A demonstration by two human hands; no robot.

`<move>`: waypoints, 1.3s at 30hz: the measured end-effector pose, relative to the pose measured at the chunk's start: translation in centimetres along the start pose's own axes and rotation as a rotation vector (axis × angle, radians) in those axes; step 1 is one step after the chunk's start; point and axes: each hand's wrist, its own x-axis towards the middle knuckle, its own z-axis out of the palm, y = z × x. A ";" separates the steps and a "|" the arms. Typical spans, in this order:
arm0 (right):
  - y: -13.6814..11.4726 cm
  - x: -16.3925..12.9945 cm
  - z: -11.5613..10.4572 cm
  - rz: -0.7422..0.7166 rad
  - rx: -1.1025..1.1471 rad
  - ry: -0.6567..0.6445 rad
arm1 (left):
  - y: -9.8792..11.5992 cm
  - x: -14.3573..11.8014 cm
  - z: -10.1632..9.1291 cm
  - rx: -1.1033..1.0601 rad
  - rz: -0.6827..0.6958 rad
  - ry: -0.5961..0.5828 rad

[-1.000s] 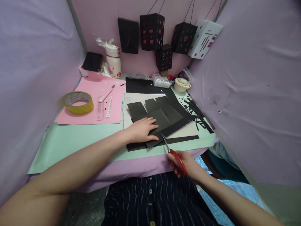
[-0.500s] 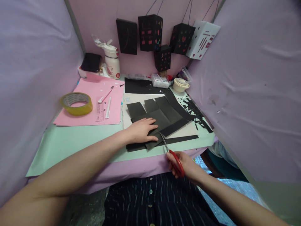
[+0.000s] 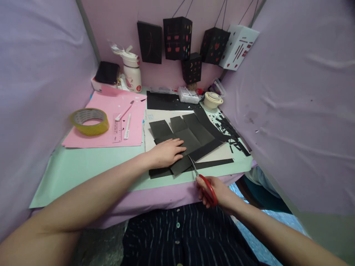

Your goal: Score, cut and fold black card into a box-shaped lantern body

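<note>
Nearest to us, our right hand [image 3: 215, 192] is closed through the red handles of the scissors [image 3: 203, 183], just off the near edge of the table [image 3: 83, 166]. The blades point up and left, and their tips meet the near right edge of the creased black paper sheet [image 3: 188, 142]. The blades look nearly closed, though they are too thin here to be sure.

Just beyond, our left hand [image 3: 166, 152] lies flat, fingers spread, pressing the sheet down on its near left part. It grips nothing; it only pins the paper.

The sheet already carries fold lines that split it into panels, with tabs cut along its far edge, so we judge the shaping well under way. The cut at the near edge looks only begun, and a long black strip [image 3: 213, 162] lies loose to the right under the sheet.

Farther right, a heap of black offcuts [image 3: 231, 135] is scattered along the table edge. To the left lie pink paper [image 3: 108, 125], a tape roll [image 3: 89, 121] and a craft knife [image 3: 125, 111].

At the far wall stand a bottle [image 3: 132, 72] and a small tub [image 3: 213, 100], and finished paper lanterns [image 3: 177, 37] hang above.
</note>
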 end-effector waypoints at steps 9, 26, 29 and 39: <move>-0.6 0.3 -0.2 0.036 -0.051 0.009 | 0.0 0.0 0.0 0.021 0.000 -0.008; -0.4 0.9 -0.8 0.029 -0.101 -0.019 | -0.2 0.1 0.3 0.010 -0.009 0.003; -0.6 1.0 -0.9 0.022 -0.093 -0.037 | -0.2 0.1 0.2 -0.005 -0.005 0.009; 0.9 -2.5 -1.9 0.126 -0.126 -0.042 | -0.5 0.1 0.3 -0.014 -0.001 0.009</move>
